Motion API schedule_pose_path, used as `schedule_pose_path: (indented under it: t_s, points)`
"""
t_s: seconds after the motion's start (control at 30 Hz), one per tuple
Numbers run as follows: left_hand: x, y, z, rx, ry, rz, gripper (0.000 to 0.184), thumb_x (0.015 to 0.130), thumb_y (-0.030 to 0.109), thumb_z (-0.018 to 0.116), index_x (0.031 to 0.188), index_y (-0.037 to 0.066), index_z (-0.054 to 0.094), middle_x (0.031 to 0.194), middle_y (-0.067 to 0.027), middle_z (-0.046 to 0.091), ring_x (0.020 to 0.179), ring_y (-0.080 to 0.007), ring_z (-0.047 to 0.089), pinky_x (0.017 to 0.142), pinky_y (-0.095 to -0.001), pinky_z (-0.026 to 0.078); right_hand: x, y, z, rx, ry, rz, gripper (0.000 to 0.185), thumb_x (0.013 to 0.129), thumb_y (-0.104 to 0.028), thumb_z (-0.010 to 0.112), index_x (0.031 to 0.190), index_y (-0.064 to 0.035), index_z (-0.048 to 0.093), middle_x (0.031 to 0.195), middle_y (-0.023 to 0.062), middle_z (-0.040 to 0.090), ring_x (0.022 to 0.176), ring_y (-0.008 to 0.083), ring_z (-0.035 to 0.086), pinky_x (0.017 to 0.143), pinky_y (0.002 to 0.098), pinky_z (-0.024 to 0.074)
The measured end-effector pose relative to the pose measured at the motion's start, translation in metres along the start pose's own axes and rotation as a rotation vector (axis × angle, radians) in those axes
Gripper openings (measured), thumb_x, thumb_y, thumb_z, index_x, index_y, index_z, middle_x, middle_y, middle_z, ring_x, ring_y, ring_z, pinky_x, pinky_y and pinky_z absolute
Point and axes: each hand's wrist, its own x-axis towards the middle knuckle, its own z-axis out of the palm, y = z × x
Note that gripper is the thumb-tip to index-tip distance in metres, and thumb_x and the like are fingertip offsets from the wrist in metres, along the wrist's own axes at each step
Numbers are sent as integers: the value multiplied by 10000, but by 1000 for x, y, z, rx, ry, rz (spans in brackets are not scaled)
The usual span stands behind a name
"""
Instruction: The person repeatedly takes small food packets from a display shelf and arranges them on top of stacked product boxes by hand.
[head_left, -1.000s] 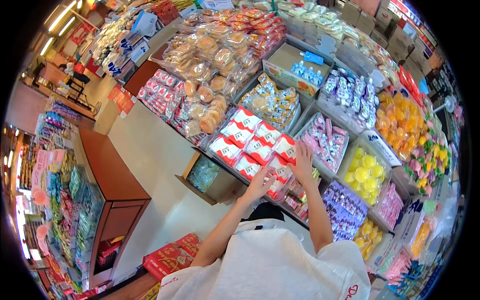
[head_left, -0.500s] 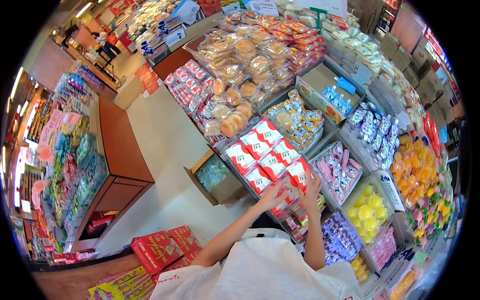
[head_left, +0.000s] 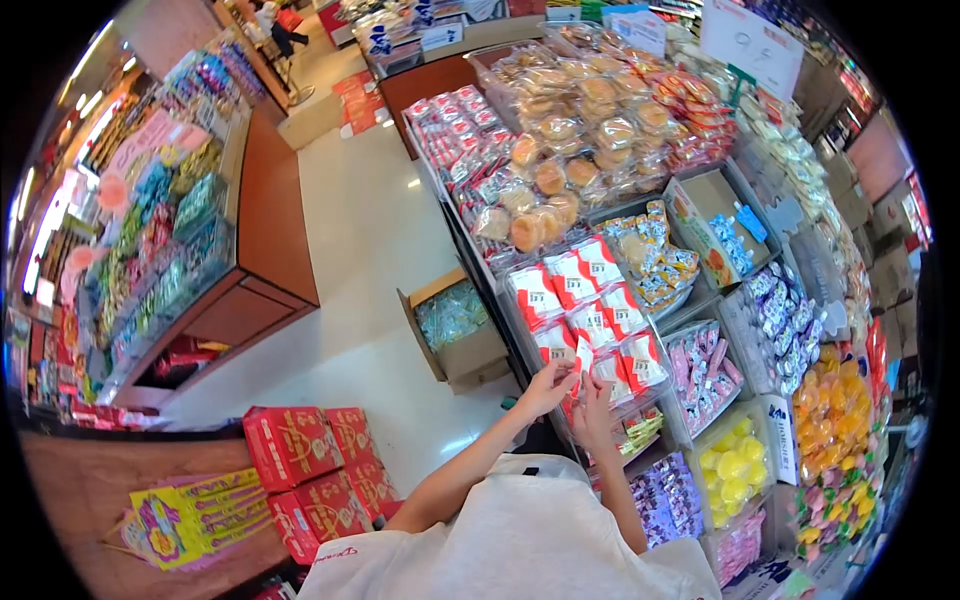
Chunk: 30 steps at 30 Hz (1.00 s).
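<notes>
Both my left hand (head_left: 547, 390) and my right hand (head_left: 592, 408) are at the near end of a tray of red-and-white packets (head_left: 592, 322). Their fingertips come together on one small red-and-white packet (head_left: 583, 353), which stands tilted between them, narrow side towards me. My left fingers pinch it from the left and my right fingers from below right. The other packets lie in neat rows under clear wrap beyond my hands. Part of the tray's near end is hidden by my fingers.
Right of the tray stand bins of pink tubes (head_left: 703, 370), yellow candies (head_left: 733, 470) and purple packets (head_left: 668, 490). Wrapped round cakes (head_left: 580, 130) pile up beyond. An open carton (head_left: 470, 350) and red boxes (head_left: 300, 450) sit at left, with another counter (head_left: 270, 260) across the aisle.
My right hand has drawn back from the packets' tops to meet my left fingers. A packet now stands tilted between them. The view has turned, shifting the scene.
</notes>
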Motion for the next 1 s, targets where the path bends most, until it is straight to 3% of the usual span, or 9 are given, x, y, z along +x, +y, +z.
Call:
schedule_pose_path:
  t_s: [0.1,0.27,0.3,0.43,0.6,0.67,0.8,0.9,1.0]
  points:
    - [-11,0,2,170,3,77,371,932,76,617,1263,8,464,1136,-130,636,1013,-181,639,872,-335,526,1,1,13,-5,70,-85,563,812,-30,576,1357,2,441,1250,231,397,1187,398,424,1027,459,363]
    - [-54,-6,-4,-65,66,25,380,891,59,648,1221,-14,474,1151,-140,640,1017,-184,634,849,-334,527,-15,-32,0,-145,-7,-238,563,788,-50,654,1323,-15,481,1326,249,388,1248,413,397,1051,478,344]
    - [-65,-4,-8,-144,52,1,394,886,56,655,1231,-7,476,1154,-134,637,1022,-181,628,848,-332,526,-20,-38,2,-141,4,-252,596,764,-137,741,1306,-35,514,1376,265,369,1281,424,375,1067,497,320]
    - [-115,9,-19,-440,101,-85,488,868,34,677,1310,32,470,1129,-92,634,1014,-175,623,808,-319,546,-40,-80,11,-123,-61,-268,729,708,-309,832,1323,-70,521,1393,282,354,1309,430,338,1072,521,298]
    - [-166,9,-36,-540,210,-60,531,852,19,689,1331,51,462,1115,-76,634,933,-168,648,747,-314,569,-59,-93,44,-105,-111,-343,784,725,-225,808,1392,-56,431,1408,266,312,1309,435,331,1081,504,302]
    - [-190,13,-45,-530,274,-99,564,858,-21,657,1365,46,420,1189,-94,601,1033,-188,624,868,-333,541,-66,-103,57,-1,-136,-301,818,730,-191,797,1417,-37,381,1404,256,302,1308,437,331,1084,498,305]
    - [-232,18,-59,-587,433,-140,515,862,-15,652,1337,18,457,1187,-101,611,1044,-199,630,901,-343,536,-74,-122,80,157,-250,-266,872,776,-106,760,1472,23,251,1383,233,325,1269,367,409,1063,443,363]
    - [-256,-4,-72,-558,475,-74,416,859,13,669,1257,1,546,1135,-89,644,1014,-186,639,887,-332,532,-86,-138,104,552,-367,-154,799,837,-55,704,1488,17,245,1339,190,399,1201,297,485,1012,386,419]
    - [-286,-9,-79,-564,551,-111,354,858,42,687,1200,4,603,1102,-73,665,987,-176,644,877,-321,526,-92,-150,122,474,-506,-309,738,872,-24,662,1491,8,263,1274,148,466,1157,244,519,973,341,441]
